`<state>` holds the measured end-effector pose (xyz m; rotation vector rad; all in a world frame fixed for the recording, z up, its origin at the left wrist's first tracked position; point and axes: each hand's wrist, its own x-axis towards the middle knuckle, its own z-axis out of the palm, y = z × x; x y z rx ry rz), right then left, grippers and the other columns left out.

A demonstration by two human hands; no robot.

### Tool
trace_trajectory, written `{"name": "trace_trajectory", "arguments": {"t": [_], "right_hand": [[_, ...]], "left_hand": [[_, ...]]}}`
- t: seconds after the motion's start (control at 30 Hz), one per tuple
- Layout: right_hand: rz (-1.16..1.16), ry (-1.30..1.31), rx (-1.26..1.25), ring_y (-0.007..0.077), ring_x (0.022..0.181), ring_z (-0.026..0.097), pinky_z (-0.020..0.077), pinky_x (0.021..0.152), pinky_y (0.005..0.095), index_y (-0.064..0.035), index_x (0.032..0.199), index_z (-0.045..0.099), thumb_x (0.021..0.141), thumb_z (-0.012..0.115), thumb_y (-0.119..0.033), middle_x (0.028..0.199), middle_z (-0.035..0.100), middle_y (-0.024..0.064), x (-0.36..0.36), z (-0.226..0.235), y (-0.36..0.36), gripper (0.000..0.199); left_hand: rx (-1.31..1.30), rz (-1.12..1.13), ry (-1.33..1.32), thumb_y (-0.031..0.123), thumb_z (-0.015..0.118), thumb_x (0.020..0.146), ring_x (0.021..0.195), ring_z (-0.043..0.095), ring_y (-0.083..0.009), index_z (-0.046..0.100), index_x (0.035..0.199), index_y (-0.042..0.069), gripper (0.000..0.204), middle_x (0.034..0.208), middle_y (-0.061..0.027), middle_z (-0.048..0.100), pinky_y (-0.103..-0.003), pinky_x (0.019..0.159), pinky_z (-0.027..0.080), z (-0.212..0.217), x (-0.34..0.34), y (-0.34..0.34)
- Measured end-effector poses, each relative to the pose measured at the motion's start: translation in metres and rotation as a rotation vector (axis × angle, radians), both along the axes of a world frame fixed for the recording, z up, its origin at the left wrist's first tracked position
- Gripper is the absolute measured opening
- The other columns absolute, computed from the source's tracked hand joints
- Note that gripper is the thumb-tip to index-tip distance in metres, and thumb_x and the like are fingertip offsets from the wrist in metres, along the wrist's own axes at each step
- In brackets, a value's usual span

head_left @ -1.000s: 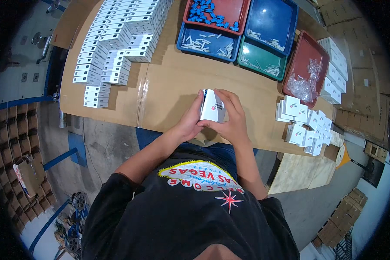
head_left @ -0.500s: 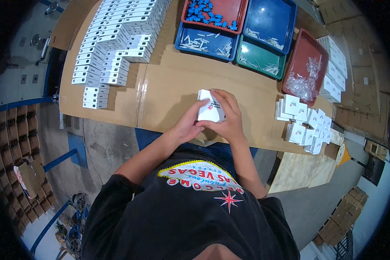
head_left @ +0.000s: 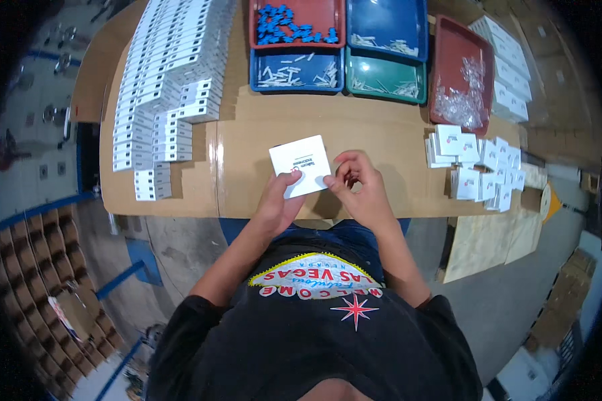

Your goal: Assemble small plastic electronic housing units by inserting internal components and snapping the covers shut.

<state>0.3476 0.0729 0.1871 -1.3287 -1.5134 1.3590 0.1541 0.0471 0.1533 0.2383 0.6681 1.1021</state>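
Observation:
A flat white box point(head_left: 300, 160) with dark print and a small red mark is held up over the near part of the table, slightly tilted. My left hand point(head_left: 278, 202) grips its lower left part, thumb on the printed face and fingers underneath. At its right edge is my right hand point(head_left: 362, 189), fingers curled, the thumb tip against the side of the box. What the curled fingertips of that hand touch is partly hidden.
Tall rows of white boxes point(head_left: 174, 73) stand at the left. Across the back are a red tray point(head_left: 301, 44) of blue clips, blue point(head_left: 296, 89) and green point(head_left: 384, 97) trays of small white pieces, and a red tray point(head_left: 441, 113) of clear plastic pieces. Small white boxes point(head_left: 468, 184) lie in piles at right.
My right hand has shifted from around the box to its right edge. The box now shows its broad printed face more fully, and it sits farther left in view. The head view has shifted.

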Motion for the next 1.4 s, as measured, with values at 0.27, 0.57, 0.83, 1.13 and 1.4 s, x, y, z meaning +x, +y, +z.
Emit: {"name": "trace_trajectory", "arguments": {"t": [0.27,0.57,0.83,1.13,1.4], "right_hand": [[0.083,-0.225,0.241,0.0307,0.056,0.065,0.0496,0.055,0.0418,-0.0041,0.082,0.058,0.093,0.076,-0.038,0.065,0.064,0.0114,-0.010,0.026,-0.014,0.039],[0.054,-0.229,0.543,0.0298,0.049,0.057,0.0425,0.049,0.0406,-0.0068,0.071,0.050,0.090,0.078,-0.031,0.056,0.053,0.0088,-0.016,0.039,-0.014,0.042],[0.020,-0.243,0.604,0.0290,0.049,0.057,0.0419,0.049,0.0406,-0.0075,0.072,0.051,0.086,0.081,-0.038,0.056,0.053,0.0070,-0.013,0.036,-0.012,0.045],[-0.013,-0.041,0.489,0.0299,0.099,0.072,0.0565,0.084,0.0373,0.0020,0.126,0.060,0.088,0.081,-0.036,0.112,0.071,0.0174,-0.005,0.045,-0.003,0.058],[0.177,0.437,0.212,0.0300,0.122,0.068,0.0540,0.102,0.0402,0.0022,0.128,0.060,0.093,0.077,-0.021,0.139,0.064,0.0227,-0.002,0.042,-0.011,0.045]], "left_hand": [[0.043,-0.030,0.122,0.012,0.071,0.096,0.117,0.067,-0.0235,0.054,0.133,0.001,0.043,0.124,-0.0110,0.068,-0.040,0.106,0.052,0.013,-0.016,-0.002],[0.074,-0.052,0.216,0.031,0.084,0.088,0.105,0.071,-0.0313,0.051,0.140,0.000,0.068,0.118,-0.0142,0.070,-0.045,0.090,0.060,0.014,-0.022,-0.010],[0.103,-0.119,0.207,0.030,0.083,0.088,0.108,0.070,-0.0307,0.053,0.139,0.000,0.067,0.120,-0.0145,0.070,-0.045,0.095,0.058,0.015,-0.027,-0.007],[0.210,-0.211,0.421,0.004,0.082,0.087,0.110,0.070,-0.0209,0.060,0.133,0.001,0.052,0.120,-0.0115,0.072,-0.037,0.096,0.057,0.038,-0.026,-0.008],[0.543,-0.157,0.580,0.022,0.081,0.092,0.120,0.063,-0.0181,0.057,0.135,-0.001,0.054,0.131,-0.0150,0.066,-0.038,0.103,0.052,0.073,-0.014,-0.014]]}}
